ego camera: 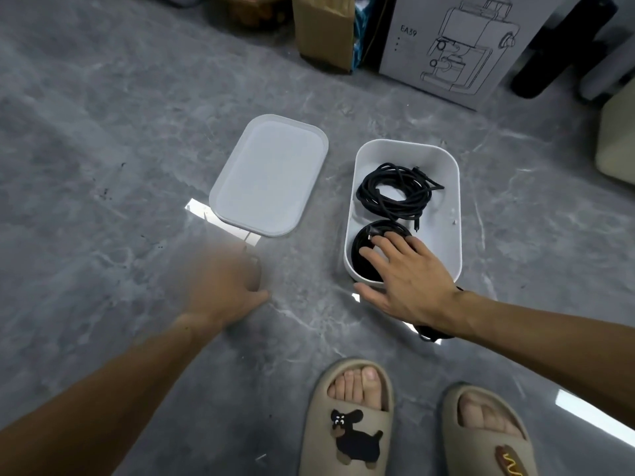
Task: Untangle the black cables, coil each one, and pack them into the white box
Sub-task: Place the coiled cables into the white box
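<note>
A: Where are the cables?

B: Two black coils lie inside the white box (pixel 446 187), which sits open on the grey marbled floor (pixel 103 149), right of centre. The far coil (pixel 395 192) is a loose bundle of braided cable in the far half of the box, with plug ends poking out to the right and toward the near side. The near coil (pixel 360 249) is a tighter ring in the near half, against the left wall.

A: And the fingers?

B: The right hand (pixel 409 280) reaches in over the near rim, palm down. Its fingers (pixel 383 250) are straight and spread, lying flat on top of the near coil, so most of that ring is hidden beneath them. The thumb stays outside the box, stretched along the floor by the near left corner. Nothing is pinched or curled around.

A: The other hand?

B: The left hand (pixel 223 286) is over bare floor, left of the box and near the lid, well apart from both coils. It is blurred, so I cannot tell how its fingers lie.

A: Anything else close by?

B: A bit of black cable (pixel 431 333) shows on the floor under the right wrist, outside the box. The translucent lid (pixel 271 173) lies flat to the left of the box, apart from it. Two beige slippers (pixel 347 424) stand at the near edge. Cardboard boxes (pixel 457 46) stand at the far side.
</note>
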{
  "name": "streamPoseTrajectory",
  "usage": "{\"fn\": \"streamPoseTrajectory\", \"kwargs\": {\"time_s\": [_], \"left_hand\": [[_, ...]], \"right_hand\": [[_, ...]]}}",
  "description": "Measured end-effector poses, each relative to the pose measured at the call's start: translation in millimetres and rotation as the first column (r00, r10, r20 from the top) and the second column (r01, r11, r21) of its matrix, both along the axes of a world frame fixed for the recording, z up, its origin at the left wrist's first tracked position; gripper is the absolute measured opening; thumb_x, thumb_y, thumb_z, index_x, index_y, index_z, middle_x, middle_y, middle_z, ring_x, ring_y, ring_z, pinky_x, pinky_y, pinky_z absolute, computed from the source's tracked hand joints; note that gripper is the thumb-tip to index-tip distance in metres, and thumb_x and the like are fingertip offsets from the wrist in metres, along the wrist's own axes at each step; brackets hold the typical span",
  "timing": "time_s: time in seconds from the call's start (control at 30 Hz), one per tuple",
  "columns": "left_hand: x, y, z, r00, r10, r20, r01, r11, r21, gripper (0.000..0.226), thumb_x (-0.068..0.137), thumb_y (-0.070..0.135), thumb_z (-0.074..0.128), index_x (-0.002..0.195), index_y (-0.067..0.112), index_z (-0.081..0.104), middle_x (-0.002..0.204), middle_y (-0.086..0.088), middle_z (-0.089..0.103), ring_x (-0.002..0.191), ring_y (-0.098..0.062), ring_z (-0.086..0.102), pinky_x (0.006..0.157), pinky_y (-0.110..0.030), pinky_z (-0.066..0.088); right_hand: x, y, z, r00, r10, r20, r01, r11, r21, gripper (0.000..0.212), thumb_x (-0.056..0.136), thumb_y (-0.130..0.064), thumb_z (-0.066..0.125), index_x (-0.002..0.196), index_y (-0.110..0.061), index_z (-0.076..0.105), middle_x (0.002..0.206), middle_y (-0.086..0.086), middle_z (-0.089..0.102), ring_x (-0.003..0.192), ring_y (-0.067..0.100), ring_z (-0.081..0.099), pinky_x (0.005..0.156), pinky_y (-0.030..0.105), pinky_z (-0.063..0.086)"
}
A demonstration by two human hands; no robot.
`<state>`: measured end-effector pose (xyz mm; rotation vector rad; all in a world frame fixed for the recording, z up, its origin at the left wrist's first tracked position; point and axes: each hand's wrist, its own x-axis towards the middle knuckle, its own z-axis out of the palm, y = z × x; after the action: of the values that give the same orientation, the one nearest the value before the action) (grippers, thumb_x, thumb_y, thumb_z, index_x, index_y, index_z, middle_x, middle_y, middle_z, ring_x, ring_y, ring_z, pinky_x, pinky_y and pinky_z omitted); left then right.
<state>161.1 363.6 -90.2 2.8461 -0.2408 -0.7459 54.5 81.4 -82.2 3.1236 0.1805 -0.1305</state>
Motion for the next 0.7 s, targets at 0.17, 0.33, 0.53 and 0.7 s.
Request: {"fn": "streamPoseTrajectory", "kwargs": {"time_s": [0.17,0.33,0.53,0.7], "left_hand": [[2.7,-7.0,5.1,1.0,0.02,-0.013,-0.021,0.997,-0.068,0.073,0.079,0.033,0.074,0.141,0.021,0.037,0.134,-0.01,0.042,0.123,-0.031,0.036,0.095,-0.041,0.041],[1.6,-13.6,13.5,1.0,0.015,0.006,-0.015,0.997,-0.073,0.072,0.079,0.033,0.072,0.141,0.018,0.038,0.131,-0.012,0.044,0.121,-0.031,0.039,0.096,-0.04,0.04],[7.4,-43.8,34.6,1.0,-0.026,0.017,0.028,0.993,-0.115,0.083,0.08,0.036,0.07,0.15,0.022,0.028,0.14,-0.009,0.039,0.13,-0.029,0.033,0.106,-0.04,0.036],[14.8,-86.2,61.7,0.99,-0.093,0.109,0.109,0.981,-0.158,0.079,0.082,0.038,0.068,0.149,0.024,0.028,0.138,-0.005,0.039,0.127,-0.027,0.033,0.101,-0.042,0.041]], "right_hand": [[-0.1,-0.4,0.4,1.0,-0.007,-0.001,0.007,1.0,0.007,0.065,0.088,-0.063,0.037,0.117,-0.012,0.064,0.122,0.01,0.063,0.114,0.034,0.057,0.095,0.048,0.048],[-1.7,-2.2,6.2,1.0,-0.012,0.011,0.012,1.0,0.015,0.065,0.087,-0.062,0.036,0.117,-0.011,0.064,0.12,0.009,0.064,0.112,0.033,0.058,0.094,0.047,0.048],[-4.2,-10.0,17.7,0.999,-0.048,-0.013,0.048,0.999,0.006,0.062,0.087,-0.062,0.04,0.115,-0.013,0.066,0.117,0.007,0.064,0.11,0.032,0.058,0.093,0.047,0.048],[-7.6,-22.0,32.2,0.997,-0.072,-0.038,0.071,0.997,-0.009,0.062,0.088,-0.063,0.032,0.11,-0.016,0.066,0.114,0.004,0.063,0.111,0.03,0.057,0.094,0.046,0.046]]}}
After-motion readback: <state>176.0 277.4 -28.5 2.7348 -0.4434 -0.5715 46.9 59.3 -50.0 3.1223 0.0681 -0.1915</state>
